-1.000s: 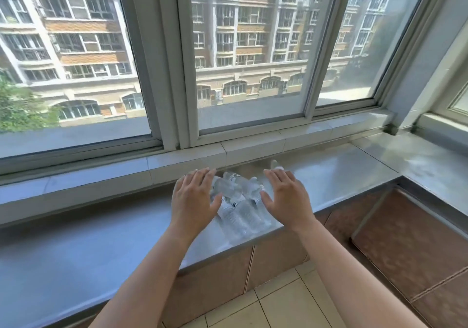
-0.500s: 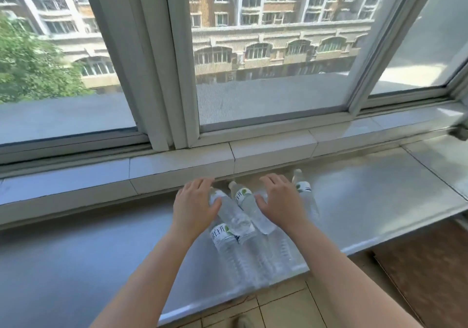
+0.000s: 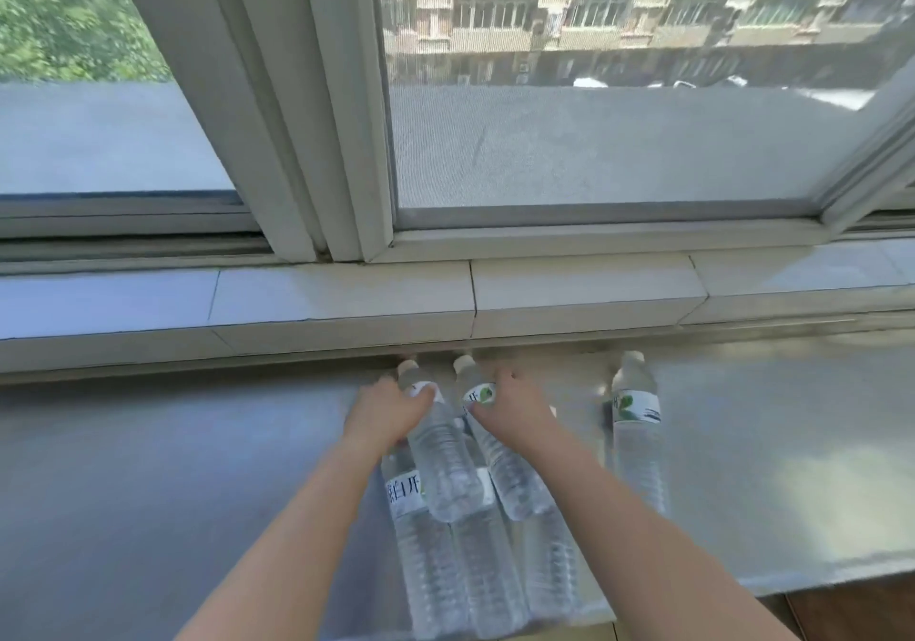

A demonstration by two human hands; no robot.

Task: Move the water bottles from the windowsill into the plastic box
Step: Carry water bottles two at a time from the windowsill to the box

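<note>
Several clear water bottles with white caps and white-green labels lie on the grey metal windowsill (image 3: 198, 482). My left hand (image 3: 391, 412) is closed around the neck of one bottle (image 3: 445, 462) that rests on top of the pile. My right hand (image 3: 515, 407) grips the upper part of the bottle beside it (image 3: 520, 482). Under these two, a lower row of bottles (image 3: 435, 571) lies lengthwise, reaching the sill's front edge. One more bottle (image 3: 636, 437) lies apart to the right. No plastic box is in view.
A raised white tiled ledge (image 3: 346, 299) runs behind the bottles, below the white window frame (image 3: 327, 145). The sill's front edge (image 3: 742, 586) drops off at the lower right onto brown tile.
The view has moved closer and tilted down. Both hands went from resting open over the pile to closing on the two top bottles near their necks.
</note>
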